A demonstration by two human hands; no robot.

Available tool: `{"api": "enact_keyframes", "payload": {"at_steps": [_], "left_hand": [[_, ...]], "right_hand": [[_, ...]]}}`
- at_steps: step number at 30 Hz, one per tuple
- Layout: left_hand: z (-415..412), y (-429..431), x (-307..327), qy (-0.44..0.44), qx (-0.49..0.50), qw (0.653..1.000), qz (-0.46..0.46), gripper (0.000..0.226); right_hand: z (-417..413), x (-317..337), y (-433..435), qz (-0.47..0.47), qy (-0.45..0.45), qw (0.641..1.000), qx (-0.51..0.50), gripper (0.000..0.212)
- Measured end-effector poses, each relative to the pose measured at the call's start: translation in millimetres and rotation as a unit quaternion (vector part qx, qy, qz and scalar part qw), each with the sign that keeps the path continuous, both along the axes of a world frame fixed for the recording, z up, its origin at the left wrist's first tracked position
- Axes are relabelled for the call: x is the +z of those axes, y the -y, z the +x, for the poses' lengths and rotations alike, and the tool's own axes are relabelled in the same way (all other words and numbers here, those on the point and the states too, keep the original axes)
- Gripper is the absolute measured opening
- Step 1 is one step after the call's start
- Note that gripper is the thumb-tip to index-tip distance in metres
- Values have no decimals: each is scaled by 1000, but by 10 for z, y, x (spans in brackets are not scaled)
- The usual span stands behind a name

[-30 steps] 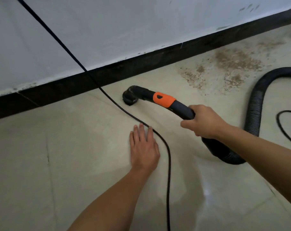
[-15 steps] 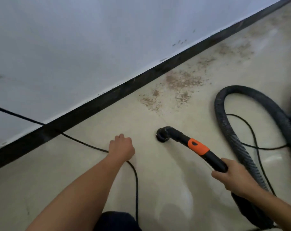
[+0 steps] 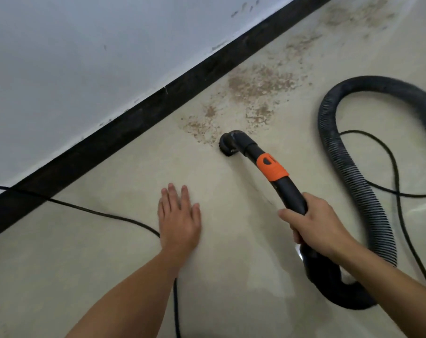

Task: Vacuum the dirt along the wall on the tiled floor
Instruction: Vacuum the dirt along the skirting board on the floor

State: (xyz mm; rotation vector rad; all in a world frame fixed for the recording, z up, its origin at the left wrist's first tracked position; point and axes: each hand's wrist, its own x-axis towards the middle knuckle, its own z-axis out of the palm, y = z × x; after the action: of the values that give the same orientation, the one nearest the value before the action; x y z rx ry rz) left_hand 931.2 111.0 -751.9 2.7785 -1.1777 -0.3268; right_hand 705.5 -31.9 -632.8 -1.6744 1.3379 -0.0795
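Edges: a black skirting board (image 3: 134, 125) runs diagonally under the white wall (image 3: 85, 57). The dirt (image 3: 258, 84) lies on the tiled floor (image 3: 231, 276) just beside it and trails toward the upper right.
Open room: there is bare tile between the skirting and both hands. The ribbed hose (image 3: 353, 172) loops across the right side.
Counts: one vacuum nozzle (image 3: 230, 145), one hose, and a black cord (image 3: 97, 212) plus a second cord run (image 3: 398, 181) (one cord or two, I cannot tell). The dirt lies in several loose patches.
Nozzle: mouth down on the floor at the near edge of the nearest patch, apart from the skirting.
Right grip (image 3: 314, 225): fingers wrapped round the black wand (image 3: 292, 193) below its orange collar (image 3: 271, 168), forearm coming in from the lower right.
Left grip (image 3: 179, 219): palm flat on the tile, fingers straight, holding nothing. The black cord passes beneath the wrist.
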Motion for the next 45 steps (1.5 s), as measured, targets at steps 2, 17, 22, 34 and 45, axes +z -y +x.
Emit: {"api": "enact_keyframes", "payload": {"at_steps": [2,17,22,34,45], "left_hand": [[2,14,-30,6,5,1000,-5,68],[39,32,-102,32,-6,999,17,61],[37,29,-100,26,-1,1000,5,61],[35,3,-113,24,5,1000,-4,61],[47,9,-86,16,8,1000,-4,62]], "right_hand": [[76,-45,15,5,-6,1000,26,19],[717,-214,358,-46,-15,998,27,14],[1039,-254,484,-33,-6,998,57,13],[1570,-326,581,-25,39,995,90,13],[1578,-222,682,-138,-79,961,227,22]]}}
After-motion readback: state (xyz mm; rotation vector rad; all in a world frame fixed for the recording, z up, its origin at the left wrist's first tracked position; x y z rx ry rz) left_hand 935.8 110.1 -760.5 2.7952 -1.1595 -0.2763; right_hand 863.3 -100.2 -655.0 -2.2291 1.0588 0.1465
